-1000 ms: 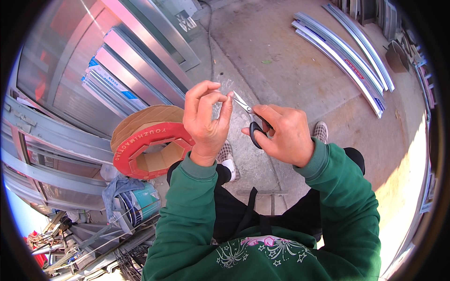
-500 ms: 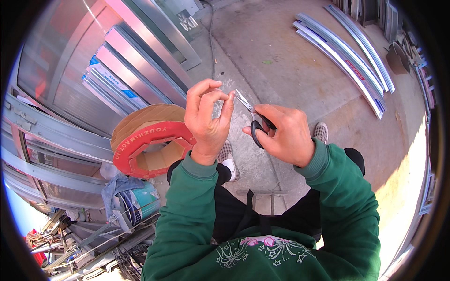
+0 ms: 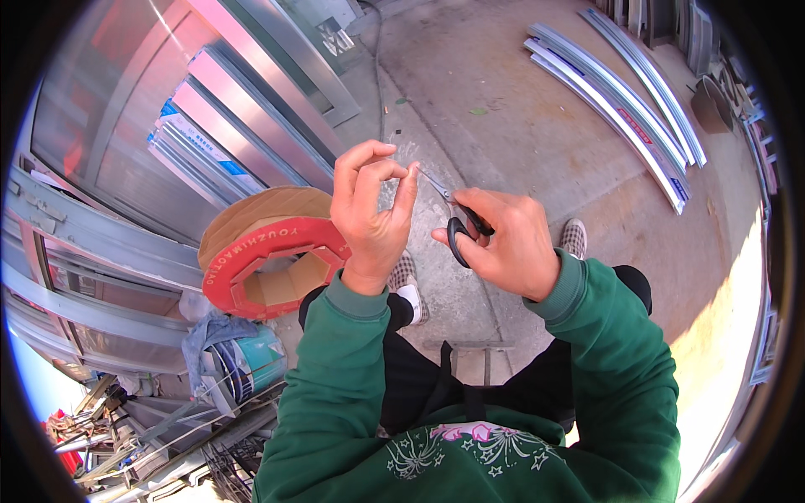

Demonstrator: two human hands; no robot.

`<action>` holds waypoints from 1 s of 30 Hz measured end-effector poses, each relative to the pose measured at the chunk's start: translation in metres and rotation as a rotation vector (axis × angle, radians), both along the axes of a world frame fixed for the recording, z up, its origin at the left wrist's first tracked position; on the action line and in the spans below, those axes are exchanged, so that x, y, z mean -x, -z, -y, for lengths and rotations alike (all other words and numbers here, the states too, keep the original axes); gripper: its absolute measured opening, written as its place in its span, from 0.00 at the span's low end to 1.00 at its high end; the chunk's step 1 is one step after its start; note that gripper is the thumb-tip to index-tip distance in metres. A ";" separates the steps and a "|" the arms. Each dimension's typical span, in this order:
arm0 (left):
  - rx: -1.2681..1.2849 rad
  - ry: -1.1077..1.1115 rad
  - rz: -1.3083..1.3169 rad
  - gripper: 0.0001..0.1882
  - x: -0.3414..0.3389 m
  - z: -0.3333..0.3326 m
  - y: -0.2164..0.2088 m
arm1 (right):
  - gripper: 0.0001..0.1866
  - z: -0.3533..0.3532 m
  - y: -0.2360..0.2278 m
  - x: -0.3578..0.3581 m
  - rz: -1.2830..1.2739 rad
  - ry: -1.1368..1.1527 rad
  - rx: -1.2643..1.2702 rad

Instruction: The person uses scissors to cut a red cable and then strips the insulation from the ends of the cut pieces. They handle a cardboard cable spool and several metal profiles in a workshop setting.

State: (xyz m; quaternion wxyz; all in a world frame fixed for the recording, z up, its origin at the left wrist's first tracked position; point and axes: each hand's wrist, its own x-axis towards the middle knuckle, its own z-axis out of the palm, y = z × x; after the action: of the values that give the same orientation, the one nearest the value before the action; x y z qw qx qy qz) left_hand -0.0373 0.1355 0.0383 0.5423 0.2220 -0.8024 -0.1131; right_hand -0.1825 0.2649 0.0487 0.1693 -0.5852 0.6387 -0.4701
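My right hand (image 3: 518, 245) grips a pair of scissors (image 3: 455, 241) by its black handles. The metal blades point up and left and look nearly closed. Their tips are right by the thumb and index finger of my left hand (image 3: 371, 222), which is raised in front of me. That thumb and index finger are pressed together in a pinch, with the other fingers curled above. Whatever lies in the pinch is too small to make out.
A red-and-brown cardboard reel (image 3: 243, 285) stands by my left forearm. Beyond it lean several wrapped metal profiles (image 3: 231, 126). More long profiles (image 3: 604, 101) lie on the concrete floor at far right. A teal bucket (image 3: 260, 360) with a cloth (image 3: 205, 331) sits lower left.
The scissor blades have drawn closer together, and the right hand has shifted very slightly left. My left hand keeps its pinch in the same place.
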 end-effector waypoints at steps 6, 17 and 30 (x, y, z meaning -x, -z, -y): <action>0.008 -0.009 0.012 0.14 0.000 -0.001 0.000 | 0.14 0.001 -0.001 -0.001 -0.011 -0.015 -0.001; -0.440 0.146 -0.221 0.11 -0.003 0.002 0.009 | 0.18 0.009 0.007 0.007 0.525 -0.061 -0.380; -0.467 0.162 -0.215 0.10 0.003 0.007 0.014 | 0.15 0.007 0.006 -0.001 -0.130 0.069 -0.005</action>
State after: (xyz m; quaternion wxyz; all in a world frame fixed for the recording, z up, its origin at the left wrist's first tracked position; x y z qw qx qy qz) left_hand -0.0400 0.1282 0.0246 0.5479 0.2629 -0.7074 -0.3610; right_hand -0.1811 0.2578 0.0429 0.1125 -0.5919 0.6691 -0.4351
